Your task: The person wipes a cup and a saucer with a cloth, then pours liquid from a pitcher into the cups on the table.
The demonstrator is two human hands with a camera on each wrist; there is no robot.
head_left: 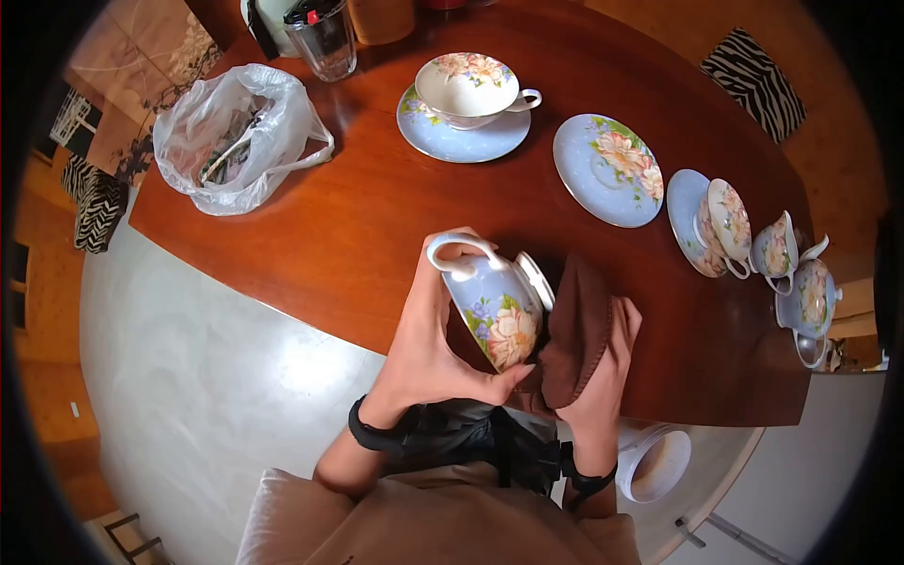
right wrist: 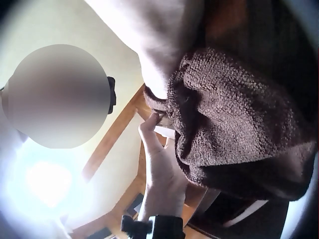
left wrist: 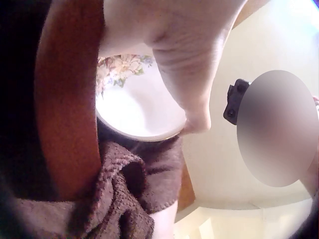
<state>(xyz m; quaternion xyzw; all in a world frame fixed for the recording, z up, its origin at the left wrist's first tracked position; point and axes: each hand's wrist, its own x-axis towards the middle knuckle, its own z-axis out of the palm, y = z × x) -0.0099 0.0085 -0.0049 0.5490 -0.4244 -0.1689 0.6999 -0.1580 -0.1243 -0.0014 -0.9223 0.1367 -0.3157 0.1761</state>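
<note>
A blue floral teacup (head_left: 499, 320) lies tipped on its side in my left hand (head_left: 414, 353), its handle up and its white foot turned right. My left thumb and fingers grip it round the rim. The left wrist view shows the cup's white inside (left wrist: 139, 112), with flowers printed near the edge. In my right hand (head_left: 607, 372) is a bunched brown cloth (head_left: 576, 330), close beside the cup's foot. The right wrist view has the fuzzy cloth (right wrist: 229, 114) covering most of the right fingers, with the left hand (right wrist: 164, 174) behind it.
On the wooden table (head_left: 339, 235) stand a matching cup (head_left: 466, 99) on its saucer, a bare saucer (head_left: 607, 169), and another saucer (head_left: 692, 226) with a tilted cup. A creamer (head_left: 774, 250) and teapot (head_left: 812, 297) are far right. A plastic bag (head_left: 235, 141) lies left; a bucket (head_left: 656, 466) stands below.
</note>
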